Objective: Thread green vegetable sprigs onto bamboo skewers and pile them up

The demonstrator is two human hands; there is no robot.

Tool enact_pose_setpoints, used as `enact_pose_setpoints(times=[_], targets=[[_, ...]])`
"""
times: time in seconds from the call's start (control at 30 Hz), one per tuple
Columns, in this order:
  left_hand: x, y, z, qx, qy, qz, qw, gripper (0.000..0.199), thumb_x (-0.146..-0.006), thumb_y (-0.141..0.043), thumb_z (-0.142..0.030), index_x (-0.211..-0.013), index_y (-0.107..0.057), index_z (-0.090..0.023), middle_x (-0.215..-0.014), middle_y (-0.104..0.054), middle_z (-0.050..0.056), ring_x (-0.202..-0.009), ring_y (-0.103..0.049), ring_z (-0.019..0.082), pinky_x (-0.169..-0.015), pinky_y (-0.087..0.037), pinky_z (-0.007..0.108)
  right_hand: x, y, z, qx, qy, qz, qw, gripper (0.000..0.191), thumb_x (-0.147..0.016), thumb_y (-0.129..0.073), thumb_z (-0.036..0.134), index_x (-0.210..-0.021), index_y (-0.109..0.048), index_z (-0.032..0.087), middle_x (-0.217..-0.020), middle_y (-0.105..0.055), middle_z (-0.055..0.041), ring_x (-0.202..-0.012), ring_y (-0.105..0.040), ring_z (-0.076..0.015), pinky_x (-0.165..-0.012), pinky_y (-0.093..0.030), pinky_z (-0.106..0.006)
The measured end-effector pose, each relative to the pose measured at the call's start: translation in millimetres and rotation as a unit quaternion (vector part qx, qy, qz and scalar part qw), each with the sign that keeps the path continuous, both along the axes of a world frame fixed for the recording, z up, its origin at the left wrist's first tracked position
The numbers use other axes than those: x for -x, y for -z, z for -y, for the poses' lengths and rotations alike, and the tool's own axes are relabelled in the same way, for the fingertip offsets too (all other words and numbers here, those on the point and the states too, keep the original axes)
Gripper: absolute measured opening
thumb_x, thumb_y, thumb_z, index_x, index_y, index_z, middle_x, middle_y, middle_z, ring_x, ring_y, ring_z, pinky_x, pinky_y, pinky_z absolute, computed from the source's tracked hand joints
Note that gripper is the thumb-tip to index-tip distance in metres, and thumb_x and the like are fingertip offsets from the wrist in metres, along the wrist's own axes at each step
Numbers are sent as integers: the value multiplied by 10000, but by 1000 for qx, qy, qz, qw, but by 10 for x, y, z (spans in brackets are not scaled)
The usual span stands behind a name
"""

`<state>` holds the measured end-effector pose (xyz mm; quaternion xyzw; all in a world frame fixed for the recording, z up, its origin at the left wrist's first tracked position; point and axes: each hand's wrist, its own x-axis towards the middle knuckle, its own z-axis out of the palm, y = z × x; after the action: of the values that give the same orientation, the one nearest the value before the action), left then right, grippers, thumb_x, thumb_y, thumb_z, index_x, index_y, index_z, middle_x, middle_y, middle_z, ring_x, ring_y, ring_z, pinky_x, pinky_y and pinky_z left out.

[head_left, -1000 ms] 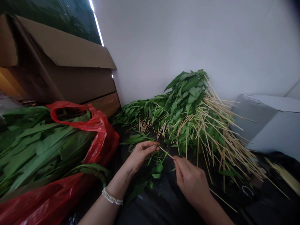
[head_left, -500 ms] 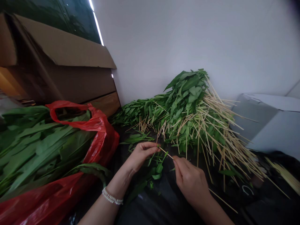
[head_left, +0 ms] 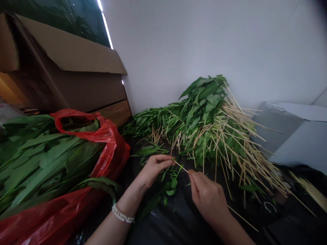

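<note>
Black sheeting (head_left: pixel 186 217) lies beneath both hands: above its middle, the left hand (head_left: pixel 156 166) pinches one end of a thin stick (head_left: pixel 178 163), and the right hand (head_left: pixel 208 195) grips it farther along. Leaves (head_left: pixel 204 98) and sticks (head_left: pixel 237 136) heap along the sheeting's back edge; a red bag (head_left: pixel 116 146) stands at its left edge.

Sticks (head_left: pixel 246 149) and leaves (head_left: pixel 201 97) lie between bag (head_left: pixel 115 146), left, and box (head_left: pixel 301 139), right, seemingly against the wall (head_left: pixel 184 51).
</note>
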<state>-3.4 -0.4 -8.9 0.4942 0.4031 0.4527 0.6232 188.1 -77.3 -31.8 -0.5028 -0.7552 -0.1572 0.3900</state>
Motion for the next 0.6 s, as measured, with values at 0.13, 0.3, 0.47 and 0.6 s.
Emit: enact_pose_setpoints(times=[0.13,0.3,0.47,0.6], targets=[[3,6,6,-7,-1,-7,1000,298,-628,-866,-317,-868,-780,-163,-846,-767,62,-814,-676,160,-821,-478,260,-2,6,0,3,2,0,1000,286,-993,-373,194,-1016,-654,143,-721,-635,-8,-609,-637,-128,-555,-389,-255],[8,21,-3,-25,-13,-21,999,276,-621,-866,-307,-848,-783,-174,-847,-765,51,-806,-667,151,-821,-476,254,0,7,-2,3,1,1,1000,293,-996,-364,193,-1007,-653,143,-711,-632,-7,-614,-637,-125,-554,-383,-253],[-11,8,-4,-54,-38,-59,996,254,-605,-864,-302,-814,-786,-179,-820,-760,41,-761,-654,142,-769,-478,243,8,16,-1,7,9,10,1000,293,-993,-365,191,-1003,-654,142,-704,-628,-4,-595,-636,-126,-529,-374,-259],[-40,-2,0,-82,-59,-94,990,247,-591,-862,-300,-785,-786,-167,-780,-755,43,-719,-645,145,-734,-481,250,20,34,7,17,24,25,999,307,-993,-352,189,-1009,-655,143,-705,-631,-6,-579,-634,-130,-508,-367,-266]])
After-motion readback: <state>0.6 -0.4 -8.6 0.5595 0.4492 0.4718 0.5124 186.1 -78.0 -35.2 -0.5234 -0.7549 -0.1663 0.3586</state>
